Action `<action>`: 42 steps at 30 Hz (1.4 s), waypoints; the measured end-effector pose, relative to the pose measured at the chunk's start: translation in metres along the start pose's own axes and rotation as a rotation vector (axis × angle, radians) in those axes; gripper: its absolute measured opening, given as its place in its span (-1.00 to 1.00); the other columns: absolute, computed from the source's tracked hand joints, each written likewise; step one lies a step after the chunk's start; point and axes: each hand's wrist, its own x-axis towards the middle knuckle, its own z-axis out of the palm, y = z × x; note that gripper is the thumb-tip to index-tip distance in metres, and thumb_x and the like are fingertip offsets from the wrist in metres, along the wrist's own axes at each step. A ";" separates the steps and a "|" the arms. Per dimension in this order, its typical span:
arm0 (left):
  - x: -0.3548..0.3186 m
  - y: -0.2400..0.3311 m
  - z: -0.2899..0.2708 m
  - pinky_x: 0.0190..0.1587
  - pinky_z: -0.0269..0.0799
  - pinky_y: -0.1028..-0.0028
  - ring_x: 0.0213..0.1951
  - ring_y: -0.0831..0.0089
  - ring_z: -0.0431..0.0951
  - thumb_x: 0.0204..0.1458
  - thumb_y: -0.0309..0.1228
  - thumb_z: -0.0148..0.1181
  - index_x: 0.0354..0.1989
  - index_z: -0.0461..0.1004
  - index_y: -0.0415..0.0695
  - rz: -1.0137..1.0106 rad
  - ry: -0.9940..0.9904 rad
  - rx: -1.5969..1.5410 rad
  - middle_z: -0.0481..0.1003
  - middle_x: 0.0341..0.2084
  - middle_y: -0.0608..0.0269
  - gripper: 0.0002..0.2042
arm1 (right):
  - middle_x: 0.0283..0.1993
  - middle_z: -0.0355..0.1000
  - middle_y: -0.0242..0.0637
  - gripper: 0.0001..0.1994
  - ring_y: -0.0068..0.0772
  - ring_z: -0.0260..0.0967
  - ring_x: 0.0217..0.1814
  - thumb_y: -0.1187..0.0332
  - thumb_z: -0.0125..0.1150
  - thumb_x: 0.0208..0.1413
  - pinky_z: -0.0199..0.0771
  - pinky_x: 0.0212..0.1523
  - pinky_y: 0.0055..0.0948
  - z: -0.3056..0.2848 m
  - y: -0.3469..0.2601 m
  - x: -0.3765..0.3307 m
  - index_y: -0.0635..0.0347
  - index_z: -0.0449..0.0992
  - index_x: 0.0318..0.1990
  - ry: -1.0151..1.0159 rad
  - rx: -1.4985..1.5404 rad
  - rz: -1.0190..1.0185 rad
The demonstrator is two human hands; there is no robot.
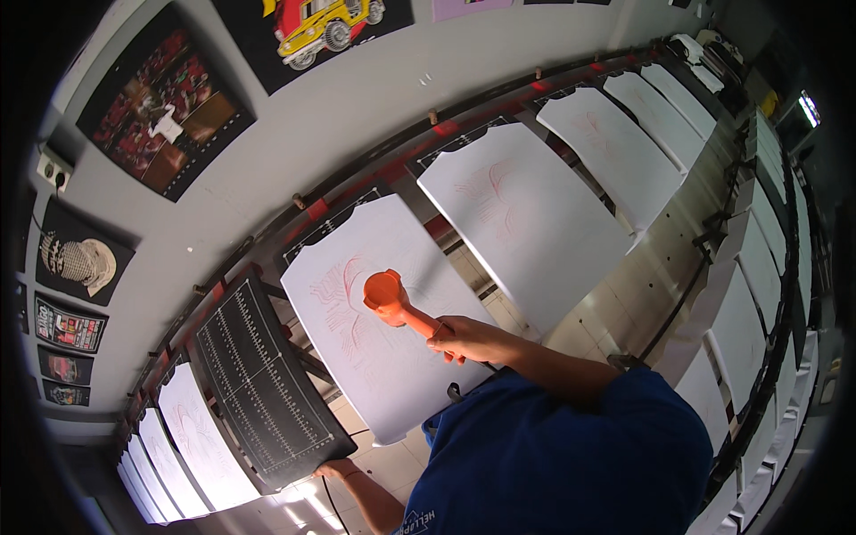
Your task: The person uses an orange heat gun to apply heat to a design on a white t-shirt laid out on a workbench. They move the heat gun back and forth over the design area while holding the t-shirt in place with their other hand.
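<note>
My right hand [473,341] is closed round the handle of an orange hand-held tool [386,295] with a round, cup-like head, shaped somewhat like a hair dryer. It is held above a white shirt [392,374] stretched flat on a board, which bears a faint red line print [349,303]. Lower down, my left hand [335,469] is at the near corner of a bare black board [267,379] with white ruler-like markings. Its fingers are mostly hidden there, so their grip does not show.
More white shirts [535,241] with faint prints lie on boards along a dark rail [366,165] by the grey wall. Another row of white shirts [744,294] stands to the right, across a tiled floor [624,294]. A dark cord [332,504] hangs near my left forearm.
</note>
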 end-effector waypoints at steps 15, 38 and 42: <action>-0.298 -0.236 -0.054 0.19 0.14 0.03 0.19 0.01 0.24 0.06 0.37 -0.57 0.21 0.09 -0.07 -0.491 0.061 0.236 0.29 0.17 0.04 -0.20 | -0.33 0.39 -0.29 -0.73 -0.56 0.34 -0.42 0.34 0.03 0.08 0.40 -0.40 -0.51 -0.342 0.074 -0.159 0.33 0.38 -0.12 -0.064 0.511 0.045; -0.307 -0.227 -0.036 0.05 0.29 0.23 0.06 0.19 0.36 0.17 0.17 -0.20 0.06 0.13 -0.06 -0.141 0.132 -0.022 0.42 0.02 0.13 -0.45 | -0.35 0.40 -0.33 -0.69 -0.62 0.27 -0.49 0.21 0.15 0.09 0.36 -0.48 -0.54 -0.462 -0.050 0.044 0.27 0.40 -0.14 0.221 -0.067 -0.106; -0.300 -0.205 -0.002 0.11 0.24 0.21 0.12 0.16 0.30 0.15 0.22 -0.23 0.12 0.12 -0.05 -0.144 0.116 -0.058 0.32 0.12 0.11 -0.39 | -0.38 0.36 -0.36 -0.71 -0.61 0.29 -0.51 0.22 0.12 0.11 0.34 -0.53 -0.54 -0.461 -0.054 0.045 0.29 0.39 -0.19 0.282 0.000 -0.117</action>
